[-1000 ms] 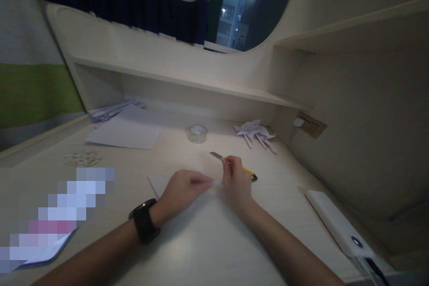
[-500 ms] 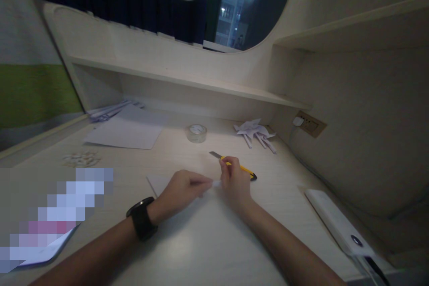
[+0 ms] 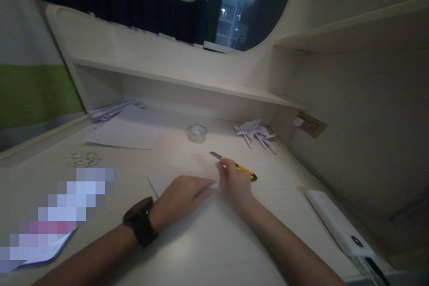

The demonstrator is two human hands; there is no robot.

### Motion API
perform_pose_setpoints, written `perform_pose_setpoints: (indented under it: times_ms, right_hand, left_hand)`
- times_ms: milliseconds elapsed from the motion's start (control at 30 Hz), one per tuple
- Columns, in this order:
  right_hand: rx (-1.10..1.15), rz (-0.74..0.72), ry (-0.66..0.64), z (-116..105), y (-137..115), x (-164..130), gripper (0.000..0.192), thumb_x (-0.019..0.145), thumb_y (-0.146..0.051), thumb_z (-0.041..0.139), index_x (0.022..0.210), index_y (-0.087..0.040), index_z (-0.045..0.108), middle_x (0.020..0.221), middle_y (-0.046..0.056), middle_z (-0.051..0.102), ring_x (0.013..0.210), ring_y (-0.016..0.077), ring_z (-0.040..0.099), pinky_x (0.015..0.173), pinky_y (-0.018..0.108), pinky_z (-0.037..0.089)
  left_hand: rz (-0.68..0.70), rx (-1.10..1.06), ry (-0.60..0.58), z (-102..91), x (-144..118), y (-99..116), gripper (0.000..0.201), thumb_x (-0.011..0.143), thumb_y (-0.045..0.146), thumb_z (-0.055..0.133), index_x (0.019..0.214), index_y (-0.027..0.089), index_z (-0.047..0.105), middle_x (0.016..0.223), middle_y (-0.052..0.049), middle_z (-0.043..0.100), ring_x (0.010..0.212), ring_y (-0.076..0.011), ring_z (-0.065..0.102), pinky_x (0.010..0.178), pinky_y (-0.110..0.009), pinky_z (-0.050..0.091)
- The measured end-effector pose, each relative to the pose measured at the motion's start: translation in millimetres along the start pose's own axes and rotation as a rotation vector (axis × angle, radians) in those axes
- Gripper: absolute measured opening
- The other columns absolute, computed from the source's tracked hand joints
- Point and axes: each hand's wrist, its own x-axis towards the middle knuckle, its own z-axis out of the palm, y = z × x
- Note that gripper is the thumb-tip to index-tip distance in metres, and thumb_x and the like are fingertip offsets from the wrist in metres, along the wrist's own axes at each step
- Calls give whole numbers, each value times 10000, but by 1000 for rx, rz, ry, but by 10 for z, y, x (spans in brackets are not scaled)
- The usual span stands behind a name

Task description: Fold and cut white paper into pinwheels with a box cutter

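Observation:
My left hand (image 3: 186,196), with a black watch (image 3: 140,216) on the wrist, pinches the left end of a small white piece of paper (image 3: 216,185). The other end of that paper runs into my right hand (image 3: 236,185), whose fingers are bent in and closed. Most of this piece is hidden by the fingers. A sheet of white paper (image 3: 159,183) lies on the desk, partly covered by my left hand. Just behind my right hand rests a yellow utility knife (image 3: 246,171) with its blade out, pointing left.
A roll of clear tape (image 3: 197,134) stands farther back. Folded paper pieces (image 3: 254,132) lie at back right, a large white sheet (image 3: 129,129) at back left. Small scraps (image 3: 82,158) sit at left, above a blurred-out device. A white power strip (image 3: 335,219) lies at right.
My left hand has shifted slightly right and turned a little, its fingertips closer to my right hand. The knife and the other things have stayed put.

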Motion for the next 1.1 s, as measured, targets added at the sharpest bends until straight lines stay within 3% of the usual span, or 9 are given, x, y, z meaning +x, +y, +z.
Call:
perform_pose_setpoints:
  times_ms: [133,233,400,567,667,767,833,967,1100]
  right_hand:
    - [-11,-71,59,-51,9,35,220,958,-319,394,912,-164,544,566,7,650,428,104,576,445,205,293]
    - [-5,-35,53,-76,-1,57,202,955,-310,406,936,-161,542,595,7,664,447,101,591,455,197,310]
    - [16,24,13,-52,-12,38,215,956,-320,401,945,-159,544,612,16,671,465,112,601,460,194,314]
    - [139,123,-57,-113,-16,72,184,942,-289,417,952,-165,553,634,19,668,524,128,620,514,195,374]
    - [336,187,-97,-275,-16,182,128,917,-268,460,916,-188,560,785,38,687,720,151,650,675,236,456]
    - [588,113,-229,-440,-16,292,81,889,-248,519,839,-208,569,968,49,675,988,175,601,863,315,451]
    - [677,64,-330,-491,-15,321,60,872,-221,549,817,-209,568,1009,41,662,1042,172,572,911,338,430]
    - [683,62,-463,-439,-14,277,31,858,-190,569,835,-203,585,959,29,655,947,157,588,839,308,454]
    - [619,73,-498,-353,-13,222,66,864,-167,548,851,-200,604,892,25,649,886,158,584,821,311,453]
  left_hand:
    - [53,-54,-3,31,1,43,340,974,325,340,1052,206,648,939,-52,718,851,-189,667,745,-283,473]
    - [52,-89,31,63,17,10,332,965,317,368,1086,193,652,917,-56,727,835,-189,669,742,-284,476]
    - [8,-230,121,74,26,-27,299,934,334,447,1110,241,670,1051,-43,715,885,-186,667,774,-277,478]
    - [-57,-270,125,46,33,-11,302,922,355,456,1024,237,716,912,-25,744,732,-169,660,673,-251,462]
    - [-83,-249,123,27,49,-33,322,920,365,447,971,218,728,831,-19,737,699,-165,638,648,-240,432]
    - [-113,-226,112,14,62,-69,337,918,352,433,903,191,728,679,-2,686,642,-150,605,610,-224,395]
    - [-126,-219,97,9,67,-93,345,916,337,426,845,175,722,611,10,638,596,-137,579,581,-218,370]
    - [-135,-253,80,1,73,-126,357,911,319,418,791,153,711,604,5,618,607,-138,581,578,-216,369]
    - [-151,-264,79,-20,82,-124,348,900,295,420,790,153,717,623,-4,640,619,-142,591,596,-222,381]
